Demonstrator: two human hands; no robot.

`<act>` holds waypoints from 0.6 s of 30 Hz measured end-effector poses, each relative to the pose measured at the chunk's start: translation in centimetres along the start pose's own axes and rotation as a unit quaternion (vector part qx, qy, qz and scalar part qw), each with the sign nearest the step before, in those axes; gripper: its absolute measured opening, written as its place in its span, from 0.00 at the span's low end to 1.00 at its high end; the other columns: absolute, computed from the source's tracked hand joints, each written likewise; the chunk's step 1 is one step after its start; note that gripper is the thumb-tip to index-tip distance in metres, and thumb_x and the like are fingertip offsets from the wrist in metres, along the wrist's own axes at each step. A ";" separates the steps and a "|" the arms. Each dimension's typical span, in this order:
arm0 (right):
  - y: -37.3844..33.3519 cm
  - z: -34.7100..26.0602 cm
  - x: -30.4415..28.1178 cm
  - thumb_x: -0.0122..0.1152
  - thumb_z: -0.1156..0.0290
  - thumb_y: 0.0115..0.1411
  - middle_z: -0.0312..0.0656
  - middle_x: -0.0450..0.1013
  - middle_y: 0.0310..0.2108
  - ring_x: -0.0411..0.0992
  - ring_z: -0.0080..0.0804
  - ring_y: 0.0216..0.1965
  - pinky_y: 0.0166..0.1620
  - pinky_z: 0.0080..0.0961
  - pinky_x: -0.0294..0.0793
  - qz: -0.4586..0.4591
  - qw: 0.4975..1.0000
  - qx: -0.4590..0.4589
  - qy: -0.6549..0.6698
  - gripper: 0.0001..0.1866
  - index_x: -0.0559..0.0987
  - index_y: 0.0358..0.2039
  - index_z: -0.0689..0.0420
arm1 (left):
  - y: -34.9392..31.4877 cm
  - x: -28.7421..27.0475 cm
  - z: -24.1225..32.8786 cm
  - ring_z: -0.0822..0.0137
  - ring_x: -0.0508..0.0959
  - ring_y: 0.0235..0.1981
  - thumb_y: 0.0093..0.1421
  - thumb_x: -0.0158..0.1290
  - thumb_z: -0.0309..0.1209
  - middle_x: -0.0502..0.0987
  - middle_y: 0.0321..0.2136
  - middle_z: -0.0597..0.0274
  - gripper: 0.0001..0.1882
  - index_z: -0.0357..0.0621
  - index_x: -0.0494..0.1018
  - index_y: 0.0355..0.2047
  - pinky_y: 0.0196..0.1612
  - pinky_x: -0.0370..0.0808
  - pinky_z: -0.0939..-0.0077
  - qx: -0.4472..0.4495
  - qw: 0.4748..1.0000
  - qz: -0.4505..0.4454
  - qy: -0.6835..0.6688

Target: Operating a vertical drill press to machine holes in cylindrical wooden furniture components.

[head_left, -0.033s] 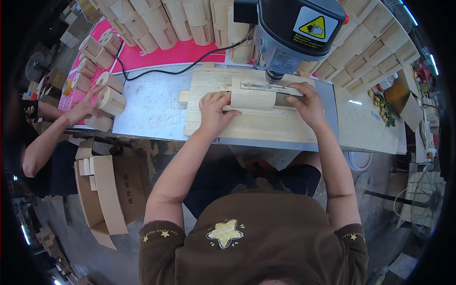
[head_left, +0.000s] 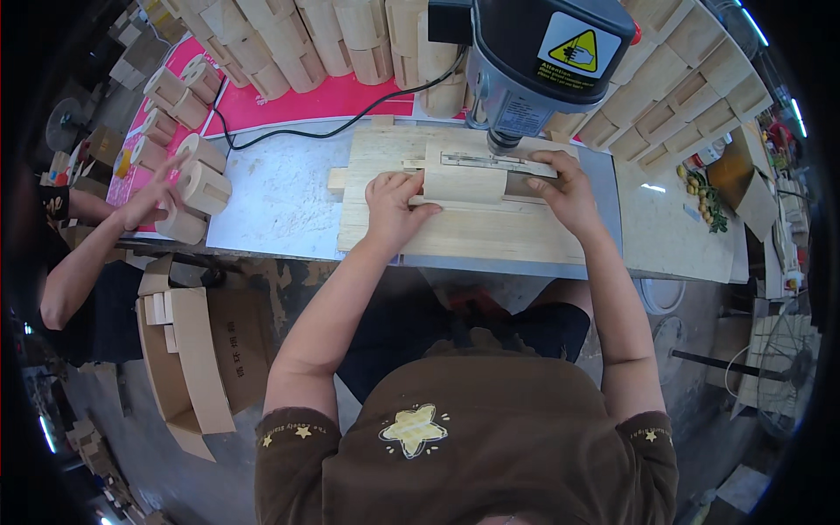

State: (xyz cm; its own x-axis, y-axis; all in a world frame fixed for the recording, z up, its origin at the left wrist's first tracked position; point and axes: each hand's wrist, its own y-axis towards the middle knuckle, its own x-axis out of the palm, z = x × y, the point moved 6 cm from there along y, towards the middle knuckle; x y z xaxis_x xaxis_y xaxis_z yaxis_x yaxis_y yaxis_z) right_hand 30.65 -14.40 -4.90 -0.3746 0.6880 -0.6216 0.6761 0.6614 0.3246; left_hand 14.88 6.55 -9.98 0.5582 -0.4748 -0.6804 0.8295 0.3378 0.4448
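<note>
A pale wooden cylinder (head_left: 464, 185) lies on its side on a flat wooden board (head_left: 490, 232), with a narrow slot along its top and a larger cut-out toward its right end. My left hand (head_left: 394, 206) is closed on its left end, thumb along the near side. At the opposite end my right hand (head_left: 567, 190) grips it between thumb and fingers. Just behind the slot hangs the chuck of a drill press (head_left: 503, 140); whether a bit touches the wood cannot be made out.
Stacked wooden cylinders (head_left: 363, 44) line the back and right of the bench. A black cable (head_left: 324, 134) crosses the white sheet (head_left: 271, 192). At left, a co-worker's hand (head_left: 149, 206) is by more cylinders (head_left: 206, 186). An open cardboard box (head_left: 197, 359) stands on the floor.
The co-worker's hand at left has moved slightly down and left, toward the nearest cylinder. My hands and the wooden cylinder hold the same place.
</note>
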 end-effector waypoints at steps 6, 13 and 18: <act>3.0 -3.3 -4.8 0.61 0.69 0.54 0.36 0.67 0.42 0.66 0.27 0.44 0.48 0.28 0.66 0.031 0.984 0.011 0.173 0.25 0.63 0.50 0.57 | -0.1 0.1 -0.1 0.67 0.67 0.34 0.37 0.65 0.37 0.70 0.24 0.73 0.29 0.53 0.74 0.44 0.43 0.56 0.67 0.003 0.999 -0.030 0.021; 11.0 -13.6 -11.9 0.51 0.63 0.59 0.41 0.69 0.18 0.68 0.23 0.21 0.24 0.21 0.65 0.186 0.982 -0.043 0.007 0.16 0.75 0.25 0.65 | 0.0 0.1 -0.1 0.67 0.68 0.31 0.38 0.65 0.38 0.69 0.23 0.72 0.28 0.52 0.74 0.43 0.40 0.58 0.69 0.006 0.999 -0.038 0.023; 7.9 -14.6 -12.4 0.50 0.62 0.61 0.40 0.70 0.28 0.66 0.20 0.31 0.38 0.19 0.66 0.184 0.966 -0.119 -0.135 0.15 0.74 0.40 0.61 | 0.2 -0.5 0.7 0.62 0.68 0.26 0.36 0.65 0.34 0.68 0.19 0.66 0.20 0.48 0.76 0.33 0.32 0.63 0.67 0.035 0.999 0.004 0.025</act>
State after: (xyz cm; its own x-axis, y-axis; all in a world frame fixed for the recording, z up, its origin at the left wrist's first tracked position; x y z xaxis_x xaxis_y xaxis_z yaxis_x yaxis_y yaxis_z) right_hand 31.38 -13.36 15.74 0.0654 0.8078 -0.5858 0.5555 0.4582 0.6939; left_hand 14.78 6.31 -9.17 0.5643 -0.4311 -0.7041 0.8255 0.2830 0.4884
